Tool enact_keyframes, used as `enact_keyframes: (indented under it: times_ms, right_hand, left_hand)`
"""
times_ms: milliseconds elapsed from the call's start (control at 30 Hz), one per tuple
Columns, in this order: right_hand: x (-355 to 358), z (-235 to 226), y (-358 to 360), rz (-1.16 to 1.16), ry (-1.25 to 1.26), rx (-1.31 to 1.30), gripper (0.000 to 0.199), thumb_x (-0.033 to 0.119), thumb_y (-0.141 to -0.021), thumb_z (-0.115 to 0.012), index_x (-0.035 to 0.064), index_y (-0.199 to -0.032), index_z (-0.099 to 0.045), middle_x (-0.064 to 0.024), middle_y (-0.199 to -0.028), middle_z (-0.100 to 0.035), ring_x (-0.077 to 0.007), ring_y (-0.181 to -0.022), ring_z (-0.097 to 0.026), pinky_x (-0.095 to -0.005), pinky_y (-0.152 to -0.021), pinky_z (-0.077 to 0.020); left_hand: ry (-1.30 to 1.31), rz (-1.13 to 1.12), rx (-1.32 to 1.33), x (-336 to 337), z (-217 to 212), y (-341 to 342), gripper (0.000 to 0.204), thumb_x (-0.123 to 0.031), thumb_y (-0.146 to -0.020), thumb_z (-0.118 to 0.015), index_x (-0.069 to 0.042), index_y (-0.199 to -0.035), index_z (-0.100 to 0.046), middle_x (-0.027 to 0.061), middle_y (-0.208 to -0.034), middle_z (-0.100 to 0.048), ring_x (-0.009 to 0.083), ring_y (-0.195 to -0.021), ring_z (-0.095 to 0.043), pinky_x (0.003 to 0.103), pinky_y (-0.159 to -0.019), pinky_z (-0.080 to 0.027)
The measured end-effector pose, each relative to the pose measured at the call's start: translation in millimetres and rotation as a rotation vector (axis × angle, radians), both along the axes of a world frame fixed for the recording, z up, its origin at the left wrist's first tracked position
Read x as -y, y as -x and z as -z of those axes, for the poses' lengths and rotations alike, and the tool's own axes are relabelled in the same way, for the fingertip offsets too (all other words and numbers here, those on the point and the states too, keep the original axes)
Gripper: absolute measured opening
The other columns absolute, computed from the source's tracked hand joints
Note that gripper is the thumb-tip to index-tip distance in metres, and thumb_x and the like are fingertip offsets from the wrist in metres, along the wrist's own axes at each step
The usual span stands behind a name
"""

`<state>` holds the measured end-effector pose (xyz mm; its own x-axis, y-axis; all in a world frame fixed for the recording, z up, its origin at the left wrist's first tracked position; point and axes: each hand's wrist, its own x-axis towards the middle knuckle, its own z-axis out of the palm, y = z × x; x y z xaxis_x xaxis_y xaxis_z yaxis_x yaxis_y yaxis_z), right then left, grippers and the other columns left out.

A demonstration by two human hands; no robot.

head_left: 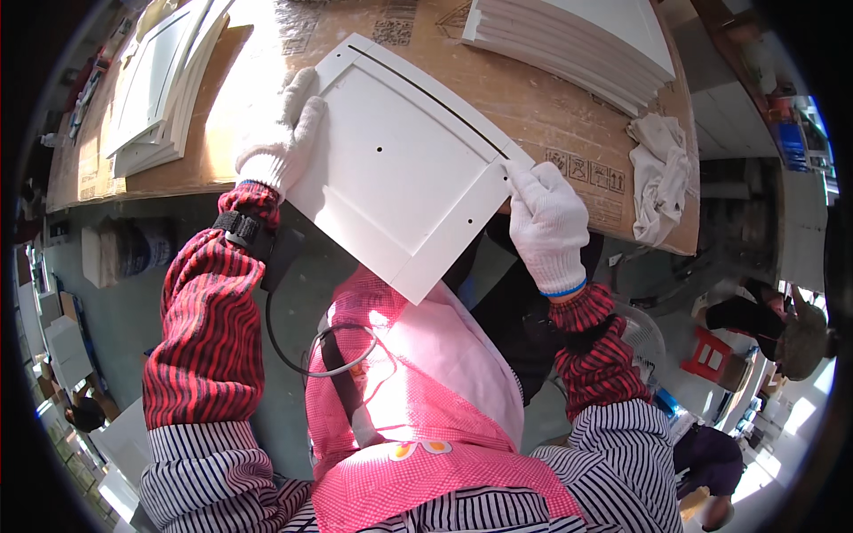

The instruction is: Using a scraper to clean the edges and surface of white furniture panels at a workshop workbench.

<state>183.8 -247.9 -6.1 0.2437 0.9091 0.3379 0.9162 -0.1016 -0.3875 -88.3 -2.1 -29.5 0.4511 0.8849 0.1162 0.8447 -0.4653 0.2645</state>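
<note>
A white framed panel lies tilted over the near edge of the cardboard-covered table, one corner pointing toward my body. A dark groove runs along its far edge, and a few small dark holes dot its face. My left hand, in a white knit glove, holds its left edge, fingers rather straight and partly hidden by glare. At the right corner, my right hand, gloved the same way, pinches the panel's edge with curled fingers near the groove's end.
Stacked white panels stand at the far right of the table, with another stack at the far left. A crumpled white cloth lies at the right edge. A grey cable loops by my lap; a fan stands right.
</note>
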Motion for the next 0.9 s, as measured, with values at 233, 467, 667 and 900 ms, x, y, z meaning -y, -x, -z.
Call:
enact_keyframes:
  times_ms: [233, 467, 667, 900]
  right_hand:
    - [17.7, -10.6, 38.0, -0.196, 0.068, -0.064, 0.034, 0.006, -0.086, -0.071, 0.0127, -0.119, -0.076, -0.0070, -0.096, -0.069, -0.0297, -0.085, -0.071, -0.0398, -0.072, -0.0580]
    - [-19.9, -6.4, -68.5, 0.136, -0.020, 0.124, 0.022, 0.014, -0.095, -0.071, 0.0114, -0.116, -0.077, -0.0107, -0.093, -0.067, -0.0339, -0.083, -0.069, -0.0432, -0.070, -0.0556]
    - [0.1, 8.2, 3.9, 0.018, -0.074, 0.138, 0.030, 0.010, -0.090, -0.071, 0.0135, -0.120, -0.074, -0.0067, -0.087, -0.058, -0.0291, -0.078, -0.065, -0.0418, -0.067, -0.0545]
    - [77.5, 7.7, 127.5, -0.502, 0.169, -0.200, 0.035, 0.007, -0.085, -0.073, 0.0091, -0.119, -0.076, -0.0057, -0.095, -0.069, -0.0219, -0.075, -0.068, -0.0364, -0.061, -0.0563]
  left_hand:
    - [0.046, 0.003, 0.080, 0.2, 0.4, 3.3, 0.058, -0.051, -0.109, -0.048, -0.022, -0.159, -0.051, 0.0104, -0.162, -0.051, 0.0342, -0.150, -0.045, 0.045, -0.125, -0.033]
    - [0.013, -0.022, 0.011, -1.2, 1.6, -0.8, 0.058, -0.051, -0.109, -0.047, -0.022, -0.159, -0.051, 0.0102, -0.161, -0.053, 0.0341, -0.149, -0.046, 0.044, -0.125, -0.034]
    - [0.025, -0.006, 0.047, -1.2, 3.5, 7.5, 0.059, -0.054, -0.107, -0.044, -0.028, -0.160, -0.049, 0.0110, -0.160, -0.053, 0.0369, -0.146, -0.049, 0.046, -0.123, -0.037]
    - [0.125, 0.003, 0.123, 3.1, 5.3, -22.4, 0.060, -0.056, -0.108, -0.044, -0.027, -0.160, -0.048, 0.0104, -0.163, -0.050, 0.0370, -0.150, -0.043, 0.046, -0.125, -0.032]
